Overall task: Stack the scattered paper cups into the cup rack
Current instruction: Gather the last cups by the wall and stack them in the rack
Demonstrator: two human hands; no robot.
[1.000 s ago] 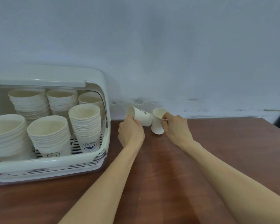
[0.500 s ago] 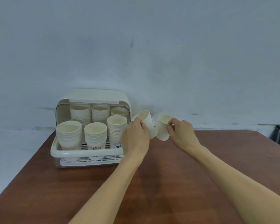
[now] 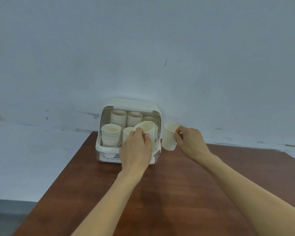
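- White paper cups, two of them, were held above the brown wooden table, one in each hand.
- The left hand was closed around a tilted cup in front of the cup rack.
- The right hand pinched the rim of the upright cup, just right of the rack.
- Five stacks of smooth tapered cups were visible inside the rounded cream plastic rack.

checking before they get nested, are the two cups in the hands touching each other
Apart. The head view shows a strip of rack and wall between the left hand's cup and the right hand's cup.
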